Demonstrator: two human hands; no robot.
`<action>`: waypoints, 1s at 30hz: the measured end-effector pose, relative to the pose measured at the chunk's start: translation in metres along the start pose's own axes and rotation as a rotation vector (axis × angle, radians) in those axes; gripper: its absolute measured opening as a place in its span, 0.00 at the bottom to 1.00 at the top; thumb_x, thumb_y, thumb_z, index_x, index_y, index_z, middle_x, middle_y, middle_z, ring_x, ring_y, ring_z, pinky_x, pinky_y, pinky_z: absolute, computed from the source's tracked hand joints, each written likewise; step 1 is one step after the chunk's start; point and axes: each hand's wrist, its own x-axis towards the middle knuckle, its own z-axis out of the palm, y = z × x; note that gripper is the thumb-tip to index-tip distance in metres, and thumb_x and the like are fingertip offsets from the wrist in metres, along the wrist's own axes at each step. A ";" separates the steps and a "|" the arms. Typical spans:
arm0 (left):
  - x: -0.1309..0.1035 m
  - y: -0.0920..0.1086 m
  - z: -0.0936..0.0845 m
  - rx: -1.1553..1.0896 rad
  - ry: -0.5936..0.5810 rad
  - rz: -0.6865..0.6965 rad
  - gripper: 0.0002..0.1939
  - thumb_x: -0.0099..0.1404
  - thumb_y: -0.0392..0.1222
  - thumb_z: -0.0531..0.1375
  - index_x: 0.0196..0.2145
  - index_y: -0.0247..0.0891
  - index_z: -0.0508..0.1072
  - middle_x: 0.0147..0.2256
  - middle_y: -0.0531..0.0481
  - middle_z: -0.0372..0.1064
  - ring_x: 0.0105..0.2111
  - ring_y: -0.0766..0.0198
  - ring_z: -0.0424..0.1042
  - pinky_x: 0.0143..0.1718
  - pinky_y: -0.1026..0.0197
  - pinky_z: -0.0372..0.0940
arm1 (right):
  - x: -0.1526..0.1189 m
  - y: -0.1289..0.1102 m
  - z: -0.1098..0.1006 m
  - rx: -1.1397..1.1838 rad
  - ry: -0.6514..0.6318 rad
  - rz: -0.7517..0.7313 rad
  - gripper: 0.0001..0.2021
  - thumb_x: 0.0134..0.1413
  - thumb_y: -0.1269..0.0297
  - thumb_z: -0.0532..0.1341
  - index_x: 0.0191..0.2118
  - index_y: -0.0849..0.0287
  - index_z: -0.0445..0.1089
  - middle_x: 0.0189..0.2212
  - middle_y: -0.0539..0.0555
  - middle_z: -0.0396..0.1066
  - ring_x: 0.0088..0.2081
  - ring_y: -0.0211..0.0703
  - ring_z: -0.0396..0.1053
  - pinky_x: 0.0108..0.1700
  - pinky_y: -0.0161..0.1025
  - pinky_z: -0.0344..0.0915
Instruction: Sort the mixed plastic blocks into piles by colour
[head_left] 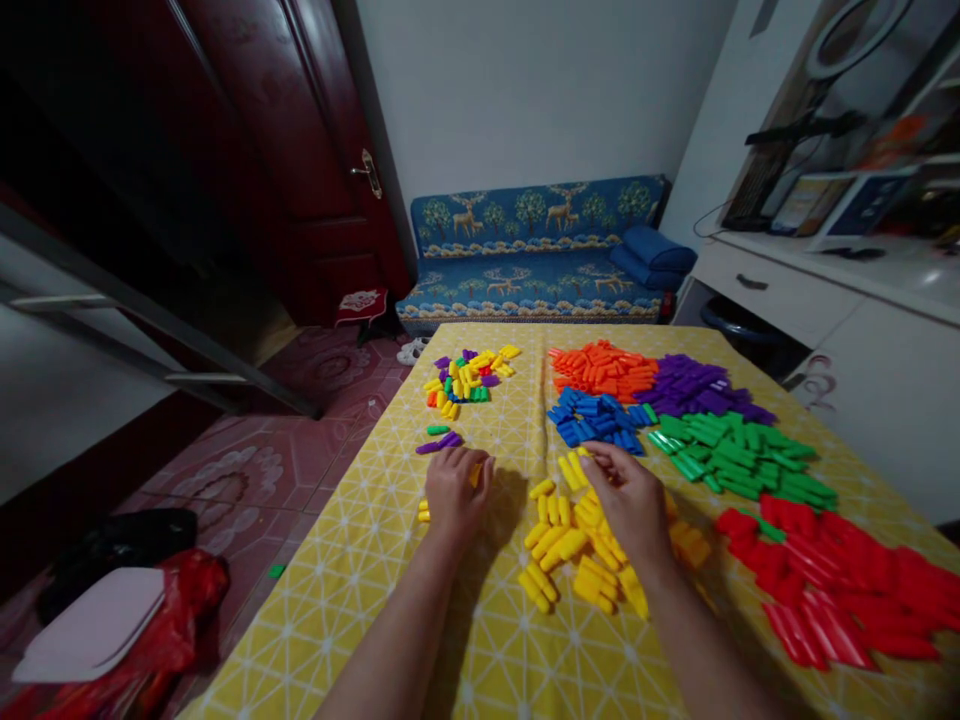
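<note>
Small plastic pegs lie sorted by colour on a yellow patterned tablecloth [480, 640]. My left hand [457, 492] rests palm down over a few yellow pegs near the table's left side, fingers curled on them. My right hand [630, 495] hovers over the yellow peg pile [570, 550], fingertips pinching a yellow peg at its far edge. A mixed-colour pile [469, 378] sits at the far left. A green peg and a purple peg [441, 438] lie loose just beyond my left hand.
Sorted piles: orange [600, 368], blue [592, 415], purple [694, 385], green [739, 455], red [825, 575]. A blue sofa [536, 250] stands beyond the table, a white cabinet [840, 310] at right, a dark door [300, 150] at left. A red bag [165, 620] lies on the floor.
</note>
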 end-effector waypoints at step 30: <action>-0.011 0.037 0.008 -0.668 -0.350 -0.086 0.19 0.71 0.50 0.48 0.39 0.35 0.73 0.31 0.47 0.74 0.32 0.63 0.71 0.35 0.63 0.63 | -0.029 -0.012 0.034 0.180 -0.308 -0.143 0.13 0.52 0.68 0.62 0.44 0.58 0.72 0.38 0.55 0.75 0.37 0.43 0.73 0.40 0.39 0.70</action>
